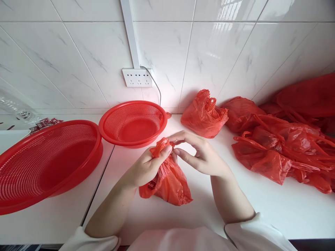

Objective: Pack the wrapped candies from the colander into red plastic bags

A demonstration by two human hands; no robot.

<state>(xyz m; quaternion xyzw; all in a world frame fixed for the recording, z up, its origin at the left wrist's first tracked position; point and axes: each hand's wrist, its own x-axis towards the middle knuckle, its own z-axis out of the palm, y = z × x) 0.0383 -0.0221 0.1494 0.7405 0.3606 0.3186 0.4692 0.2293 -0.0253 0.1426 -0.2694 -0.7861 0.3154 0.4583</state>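
Observation:
A red plastic bag (pixel 174 181) is gathered at its neck over the white tabletop, its lower part bulging out below. My left hand (pixel 150 165) is closed round the gathered neck, thumb pressed on top. Close against the same neck from the right is my right hand (pixel 200 151); its thumb and forefinger come together at the plastic, apparently pinching its edge. A small dark printed patch shows on the bag's lower left, partly covered by my left hand. What lies inside the bag is hidden.
Two red colanders, a large one (pixel 98 153) and a smaller one (pixel 102 130), stand left. A filled red bag (pixel 205 116) sits by the tiled wall. Heaped red bags (pixel 274 153) cover the right side. A wall socket (pixel 137 77) has a grey cable hanging down.

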